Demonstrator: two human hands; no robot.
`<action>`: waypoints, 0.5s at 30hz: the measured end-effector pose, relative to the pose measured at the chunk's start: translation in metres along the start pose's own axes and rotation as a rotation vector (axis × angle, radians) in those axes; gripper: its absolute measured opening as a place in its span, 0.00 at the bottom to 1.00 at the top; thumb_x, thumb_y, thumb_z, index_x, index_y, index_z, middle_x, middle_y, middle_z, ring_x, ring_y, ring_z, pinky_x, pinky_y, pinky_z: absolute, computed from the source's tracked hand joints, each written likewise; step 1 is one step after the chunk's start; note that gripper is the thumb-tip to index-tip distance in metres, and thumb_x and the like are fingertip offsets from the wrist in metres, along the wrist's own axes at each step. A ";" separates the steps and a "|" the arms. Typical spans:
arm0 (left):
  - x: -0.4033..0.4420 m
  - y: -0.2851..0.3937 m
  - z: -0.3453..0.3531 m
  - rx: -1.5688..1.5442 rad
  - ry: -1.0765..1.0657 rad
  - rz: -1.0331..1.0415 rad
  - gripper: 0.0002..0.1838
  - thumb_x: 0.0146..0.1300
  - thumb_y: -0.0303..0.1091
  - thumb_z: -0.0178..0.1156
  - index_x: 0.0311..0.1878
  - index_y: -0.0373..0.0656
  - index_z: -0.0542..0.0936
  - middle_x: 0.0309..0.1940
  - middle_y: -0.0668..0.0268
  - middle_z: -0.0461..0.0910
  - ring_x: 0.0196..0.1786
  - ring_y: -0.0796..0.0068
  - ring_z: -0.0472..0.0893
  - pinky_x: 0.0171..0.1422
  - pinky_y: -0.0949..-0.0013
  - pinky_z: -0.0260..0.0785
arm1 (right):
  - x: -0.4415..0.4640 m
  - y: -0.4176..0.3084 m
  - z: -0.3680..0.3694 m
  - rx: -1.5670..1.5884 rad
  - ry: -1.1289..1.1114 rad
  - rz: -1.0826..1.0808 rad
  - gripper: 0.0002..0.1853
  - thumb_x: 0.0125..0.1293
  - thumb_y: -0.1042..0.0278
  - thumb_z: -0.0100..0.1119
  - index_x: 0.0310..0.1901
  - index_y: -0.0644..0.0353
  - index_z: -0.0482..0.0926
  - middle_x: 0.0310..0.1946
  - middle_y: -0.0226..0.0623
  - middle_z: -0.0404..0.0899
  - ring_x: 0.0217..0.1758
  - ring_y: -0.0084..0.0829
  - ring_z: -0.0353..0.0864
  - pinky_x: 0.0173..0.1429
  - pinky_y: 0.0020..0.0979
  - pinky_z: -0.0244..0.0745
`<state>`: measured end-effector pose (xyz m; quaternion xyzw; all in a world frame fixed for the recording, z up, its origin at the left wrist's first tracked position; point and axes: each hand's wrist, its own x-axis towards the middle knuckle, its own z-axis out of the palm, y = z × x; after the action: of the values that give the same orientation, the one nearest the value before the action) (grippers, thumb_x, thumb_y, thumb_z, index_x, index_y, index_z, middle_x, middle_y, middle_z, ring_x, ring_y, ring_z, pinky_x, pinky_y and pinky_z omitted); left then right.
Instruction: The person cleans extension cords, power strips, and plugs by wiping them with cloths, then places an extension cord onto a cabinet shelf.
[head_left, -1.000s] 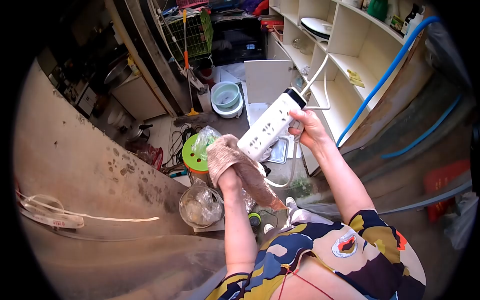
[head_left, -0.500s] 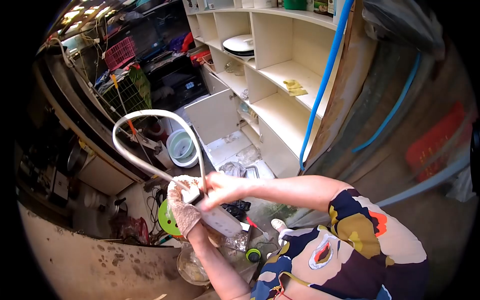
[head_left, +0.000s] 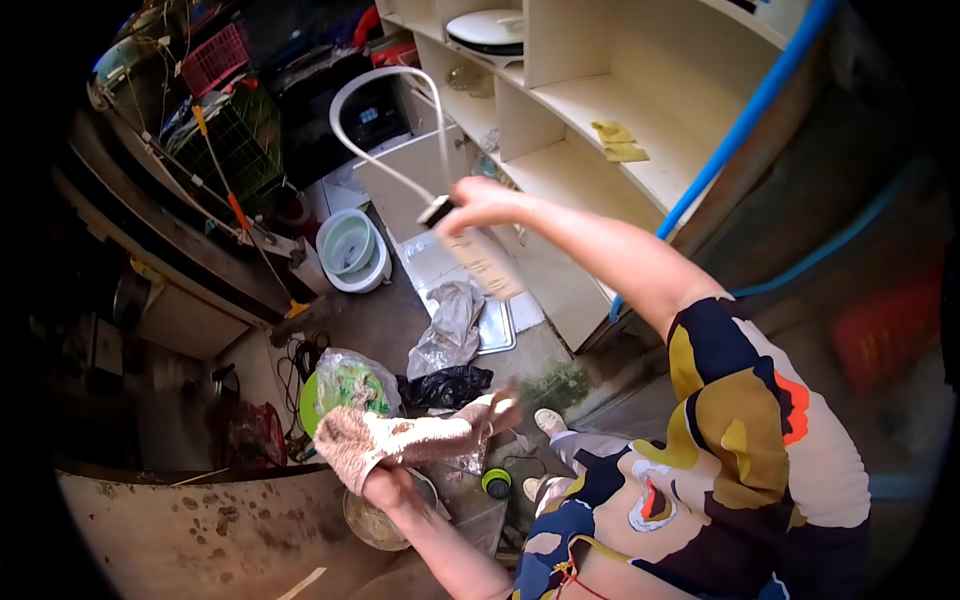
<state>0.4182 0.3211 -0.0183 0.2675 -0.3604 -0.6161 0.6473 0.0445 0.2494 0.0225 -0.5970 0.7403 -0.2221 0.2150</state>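
My right hand (head_left: pixel 485 205) is closed around the end of a white power strip (head_left: pixel 480 265), which hangs tilted down and slightly blurred. From that end its white cable (head_left: pixel 337 110) rises in a wide loop. Lower down, a pinkish, stained cloth (head_left: pixel 420 438) covers my left hand (head_left: pixel 385 487) and stretches out to the right, away from the strip. The fingers under the cloth are hidden, but it is gripped there.
White shelving (head_left: pixel 570 150) holds a yellow cloth (head_left: pixel 620 141) and a lidded pan (head_left: pixel 487 32). Nested basins (head_left: pixel 352 250), plastic bags (head_left: pixel 450 325) and a green reel (head_left: pixel 310 400) are on the floor. A blue hose (head_left: pixel 745 125) runs along the shelf's right side.
My right hand has lifted the power strip up and away from the cloth. My left hand has moved lower with the cloth, which now trails to the right. The view has shifted downward.
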 end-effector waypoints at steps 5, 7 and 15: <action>0.000 0.013 -0.002 0.071 0.064 0.011 0.12 0.69 0.33 0.46 0.53 0.43 0.67 0.47 0.66 0.72 0.50 0.72 0.74 0.57 0.66 0.70 | 0.005 0.118 0.002 -0.285 -0.084 0.444 0.22 0.33 0.58 0.67 0.33 0.62 0.82 0.33 0.43 0.82 0.37 0.37 0.83 0.39 0.36 0.76; 0.001 0.012 0.008 0.082 0.257 -0.040 0.13 0.69 0.34 0.45 0.54 0.42 0.66 0.47 0.66 0.72 0.51 0.71 0.75 0.58 0.64 0.70 | -0.001 0.163 -0.001 -0.311 -0.014 0.557 0.24 0.35 0.59 0.68 0.39 0.61 0.81 0.41 0.44 0.81 0.46 0.38 0.81 0.48 0.37 0.75; 0.021 -0.006 0.013 0.206 0.208 -0.042 0.10 0.66 0.33 0.47 0.47 0.40 0.66 0.41 0.59 0.72 0.44 0.66 0.75 0.51 0.62 0.71 | -0.006 0.322 -0.008 -0.280 0.096 0.875 0.26 0.37 0.61 0.70 0.40 0.65 0.80 0.32 0.46 0.82 0.34 0.39 0.84 0.41 0.35 0.78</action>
<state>0.4041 0.3011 -0.0120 0.4022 -0.3470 -0.5583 0.6373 -0.2131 0.3161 -0.1590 -0.2404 0.9548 -0.0360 0.1713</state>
